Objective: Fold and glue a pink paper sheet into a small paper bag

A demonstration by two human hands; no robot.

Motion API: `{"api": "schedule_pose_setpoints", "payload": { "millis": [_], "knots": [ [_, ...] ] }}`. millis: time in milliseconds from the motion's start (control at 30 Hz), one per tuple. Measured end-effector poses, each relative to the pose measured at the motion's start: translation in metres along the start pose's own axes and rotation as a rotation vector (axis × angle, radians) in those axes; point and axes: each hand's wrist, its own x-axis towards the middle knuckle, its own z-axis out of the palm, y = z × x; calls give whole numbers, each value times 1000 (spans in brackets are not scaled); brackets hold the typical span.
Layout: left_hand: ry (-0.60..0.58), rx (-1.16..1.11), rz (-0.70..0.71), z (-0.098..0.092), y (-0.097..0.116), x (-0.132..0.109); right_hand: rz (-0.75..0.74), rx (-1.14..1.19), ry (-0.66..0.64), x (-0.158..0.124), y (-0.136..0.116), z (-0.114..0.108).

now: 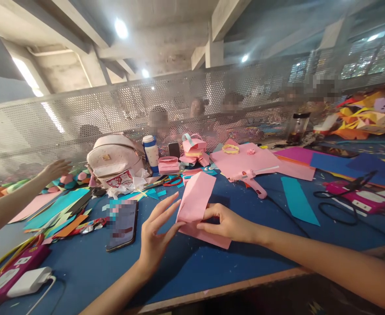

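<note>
A folded piece of pink paper (197, 197) is held between my two hands above the blue table, one panel upright and another slanting down below. My right hand (223, 223) pinches its right side, with some fingertips hidden behind the paper. At the lower left edge, the thumb of my left hand (159, 232) touches the paper while its other fingers stretch upward, apart. Beyond the paper lie a pink glue gun (251, 183) with a black cord and red-handled scissors (173, 180).
A phone (123, 225) lies left of my hands. Purple power strips (31, 258) sit at left and right. A backpack (115, 153), a bottle (150, 153) and pink sheets (244, 157) stand or lie along the mesh divider. Another person's arm (25, 192) reaches in from the left.
</note>
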Motion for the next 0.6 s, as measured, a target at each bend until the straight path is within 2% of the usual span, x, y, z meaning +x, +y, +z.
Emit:
{"api": "schedule_pose_setpoints", "payload": {
  "millis": [100,267,600],
  "knots": [
    [19,-33,-12,3,3,-3,4,11,38,-2,1,5],
    [-18,-36,33,5,-1,-2,-7,-9,17,-5,3,7],
    [-22,62,284,3,-12,3,-105,62,-16,-7,-2,9]
  ]
}}
